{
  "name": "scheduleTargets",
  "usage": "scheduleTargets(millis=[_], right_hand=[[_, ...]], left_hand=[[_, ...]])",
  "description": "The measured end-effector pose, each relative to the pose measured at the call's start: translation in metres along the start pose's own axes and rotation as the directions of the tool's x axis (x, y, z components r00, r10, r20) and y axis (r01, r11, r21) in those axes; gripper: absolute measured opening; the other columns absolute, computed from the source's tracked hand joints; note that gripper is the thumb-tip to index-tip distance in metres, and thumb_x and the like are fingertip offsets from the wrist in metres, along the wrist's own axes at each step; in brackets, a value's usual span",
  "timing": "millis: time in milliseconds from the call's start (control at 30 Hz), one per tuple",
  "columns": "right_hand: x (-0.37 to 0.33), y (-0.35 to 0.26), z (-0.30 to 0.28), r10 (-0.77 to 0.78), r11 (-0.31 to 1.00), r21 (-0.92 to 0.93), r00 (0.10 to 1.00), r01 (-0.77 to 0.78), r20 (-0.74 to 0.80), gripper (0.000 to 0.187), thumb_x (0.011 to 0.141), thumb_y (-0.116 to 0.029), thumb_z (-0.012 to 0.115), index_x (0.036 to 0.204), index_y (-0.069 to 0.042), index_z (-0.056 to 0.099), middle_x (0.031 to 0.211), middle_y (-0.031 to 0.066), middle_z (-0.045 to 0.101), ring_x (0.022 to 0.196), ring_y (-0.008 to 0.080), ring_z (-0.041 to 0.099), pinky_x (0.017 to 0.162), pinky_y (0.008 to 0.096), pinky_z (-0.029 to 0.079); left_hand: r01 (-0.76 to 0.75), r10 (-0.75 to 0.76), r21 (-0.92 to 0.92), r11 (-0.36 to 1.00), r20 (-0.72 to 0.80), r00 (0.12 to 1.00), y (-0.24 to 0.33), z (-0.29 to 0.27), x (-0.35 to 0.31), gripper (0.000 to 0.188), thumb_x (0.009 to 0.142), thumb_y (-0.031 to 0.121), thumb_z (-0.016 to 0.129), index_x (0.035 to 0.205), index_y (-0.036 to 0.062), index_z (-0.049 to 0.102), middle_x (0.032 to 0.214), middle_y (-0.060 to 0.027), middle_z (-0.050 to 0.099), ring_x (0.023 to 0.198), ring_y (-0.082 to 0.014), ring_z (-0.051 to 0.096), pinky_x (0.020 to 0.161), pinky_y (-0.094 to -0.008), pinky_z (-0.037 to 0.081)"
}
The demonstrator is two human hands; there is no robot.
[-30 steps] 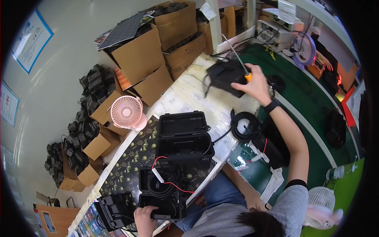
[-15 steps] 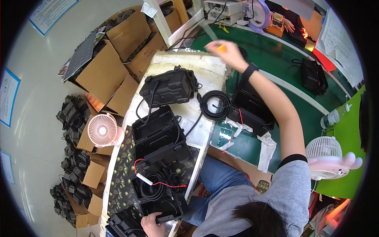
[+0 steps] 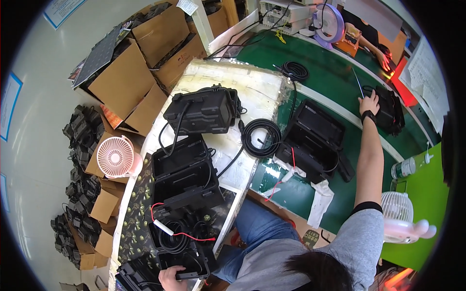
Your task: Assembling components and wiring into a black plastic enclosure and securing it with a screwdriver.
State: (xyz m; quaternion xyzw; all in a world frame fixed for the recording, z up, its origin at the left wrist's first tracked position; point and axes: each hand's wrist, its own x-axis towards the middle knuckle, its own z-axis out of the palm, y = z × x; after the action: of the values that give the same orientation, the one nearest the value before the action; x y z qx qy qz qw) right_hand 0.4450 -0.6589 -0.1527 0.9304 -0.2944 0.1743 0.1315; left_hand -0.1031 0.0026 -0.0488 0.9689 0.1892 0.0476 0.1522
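Note:
My left hand (image 3: 171, 277) rests at the lower left, its fingers hooked over the rim of an open black plastic box (image 3: 191, 264). A coil of black cable (image 3: 174, 237) lies in that box, with a red wire (image 3: 194, 237) and a white connector sleeve (image 3: 163, 227) across it. At the far right my right hand (image 3: 370, 105) is closed round a thin-shafted screwdriver (image 3: 357, 81), its handle hidden in the fingers. Just right of that hand lies a black case (image 3: 390, 111). Another open black box (image 3: 313, 140) stands between my arms, beside a coiled cable (image 3: 261, 138).
More black boxes stand on the left table, one closed box (image 3: 201, 110) and one open box (image 3: 184, 177). A pink fan (image 3: 116, 156), a white-and-pink fan (image 3: 400, 220) and a bottle (image 3: 405, 167) flank the work area. Cartons (image 3: 121, 80) line the left. Another person's hand (image 3: 382, 60) is at the far right.
My right hand has swung right and down from above the white table end to beside the black case, carrying the screwdriver. My left hand stays on the box rim. The view has shifted slightly.

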Motion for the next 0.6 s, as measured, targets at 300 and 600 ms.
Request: scheduleTargets(millis=[300, 600], right_hand=[[0.055, -0.012, -0.041, -0.084, 0.979, -0.145, 0.937, 0.140, 0.339, 0.040, 0.089, -0.041, 0.069, 0.116, -0.012, 0.070, 0.146, 0.0098, 0.049, 0.136, 0.0263, 0.046, 0.107, 0.0558, 0.037], [0.067, -0.029, -0.110, -0.229, 0.973, 0.218, 0.364, 0.072, 0.903, 0.035, 0.087, -0.033, 0.076, 0.080, 0.001, 0.068, 0.075, 0.0170, 0.070, 0.064, 0.0269, 0.068, 0.057, 0.0407, 0.054]], left_hand=[[0.141, -0.141, 0.004, 0.990, 0.005, 0.990, 0.001, 0.009, 0.001, 0.025, 0.054, -0.005, 0.065, 0.076, 0.0074, 0.069, 0.084, -0.0056, 0.070, 0.087, -0.0295, 0.060, 0.088, -0.0382, 0.043], [0.146, -0.146, 0.007, 0.989, 0.020, 0.989, 0.000, 0.009, -0.001, 0.025, 0.054, -0.008, 0.064, 0.073, 0.0074, 0.069, 0.087, -0.0032, 0.072, 0.089, -0.0276, 0.060, 0.091, -0.0374, 0.041]])
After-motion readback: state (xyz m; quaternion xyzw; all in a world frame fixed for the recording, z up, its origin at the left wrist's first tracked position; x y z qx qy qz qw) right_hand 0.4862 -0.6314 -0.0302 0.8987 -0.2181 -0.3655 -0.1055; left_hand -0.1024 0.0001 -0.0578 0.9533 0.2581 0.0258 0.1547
